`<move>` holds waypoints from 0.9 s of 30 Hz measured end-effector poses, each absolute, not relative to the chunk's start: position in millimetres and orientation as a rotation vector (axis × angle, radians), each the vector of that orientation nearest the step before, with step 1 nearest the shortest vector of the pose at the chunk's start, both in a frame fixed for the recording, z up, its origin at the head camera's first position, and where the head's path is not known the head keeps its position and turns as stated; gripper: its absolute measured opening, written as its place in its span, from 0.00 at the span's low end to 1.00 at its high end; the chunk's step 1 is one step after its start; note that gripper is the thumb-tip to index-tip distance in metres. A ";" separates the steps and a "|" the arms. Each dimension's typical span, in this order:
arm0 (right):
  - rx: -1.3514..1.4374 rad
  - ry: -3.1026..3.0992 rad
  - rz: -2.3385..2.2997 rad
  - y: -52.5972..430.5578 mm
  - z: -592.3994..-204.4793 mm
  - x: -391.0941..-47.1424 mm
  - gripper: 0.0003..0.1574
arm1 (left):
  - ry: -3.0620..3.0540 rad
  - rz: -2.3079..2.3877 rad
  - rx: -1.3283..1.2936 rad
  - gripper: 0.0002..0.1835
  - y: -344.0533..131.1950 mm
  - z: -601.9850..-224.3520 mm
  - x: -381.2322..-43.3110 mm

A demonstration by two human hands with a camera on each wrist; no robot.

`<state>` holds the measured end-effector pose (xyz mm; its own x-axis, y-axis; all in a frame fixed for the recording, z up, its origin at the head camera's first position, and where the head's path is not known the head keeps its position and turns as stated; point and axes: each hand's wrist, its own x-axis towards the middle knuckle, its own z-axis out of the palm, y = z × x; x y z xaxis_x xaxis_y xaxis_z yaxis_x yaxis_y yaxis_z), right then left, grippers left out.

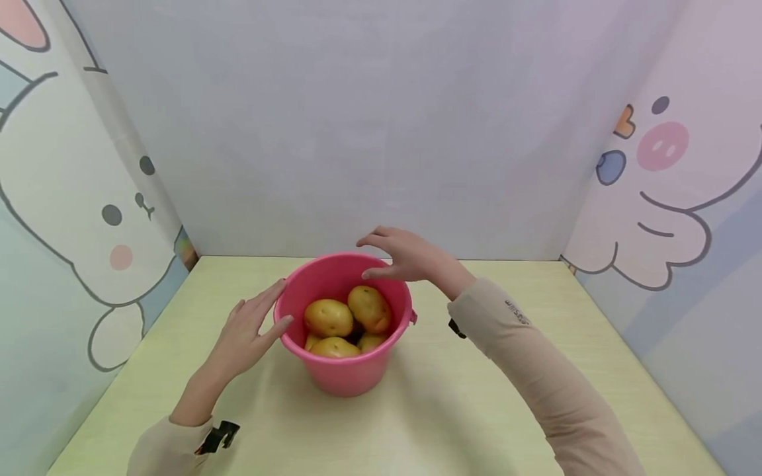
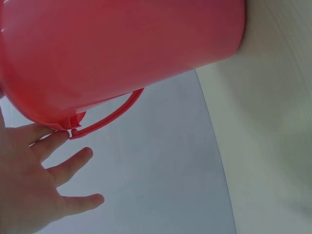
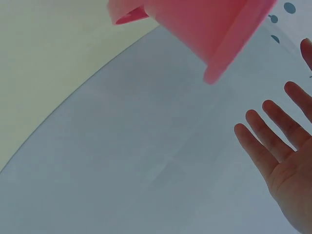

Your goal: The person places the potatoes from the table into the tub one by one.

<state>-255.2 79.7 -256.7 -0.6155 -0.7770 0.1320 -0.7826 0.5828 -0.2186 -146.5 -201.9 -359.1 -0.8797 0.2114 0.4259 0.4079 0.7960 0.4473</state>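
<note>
A pink bucket (image 1: 347,379) stands upright on the table with several yellow potatoes inside, among them one potato (image 1: 329,318) at the left and another potato (image 1: 369,308) leaning at the right. My left hand (image 1: 245,340) is at the left of the rim, fingers spread. In the left wrist view its fingertips seem to touch the rim beside the handle (image 2: 111,117), which hangs down. Over the far right of the rim hovers my right hand (image 1: 407,255), fingers extended and holding nothing. The right wrist view shows that hand (image 3: 287,168) apart from the bucket (image 3: 200,24).
The pale yellow table (image 1: 512,370) reaches back to a plain light wall (image 1: 381,132). Side panels with a cartoon rabbit (image 1: 77,198) and a cartoon pig (image 1: 667,178) border it left and right.
</note>
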 end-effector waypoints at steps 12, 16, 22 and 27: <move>1.276 -2.671 0.500 109.1 -276.8 -246.4 0.36 | -2.628 -0.753 -0.469 0.35 -201.4 -359.0 -147.0; 1.190 -2.653 0.530 119.6 -285.5 -241.1 0.38 | -2.615 -0.669 -0.458 0.35 -200.1 -358.7 -146.5; 1.133 -2.559 0.518 139.2 -299.4 -234.4 0.38 | -2.561 -0.531 -0.455 0.34 -199.4 -356.7 -144.3; 1.076 -2.525 0.488 157.0 -310.9 -227.2 0.39 | -2.485 -0.497 -0.452 0.31 -203.9 -358.5 -142.5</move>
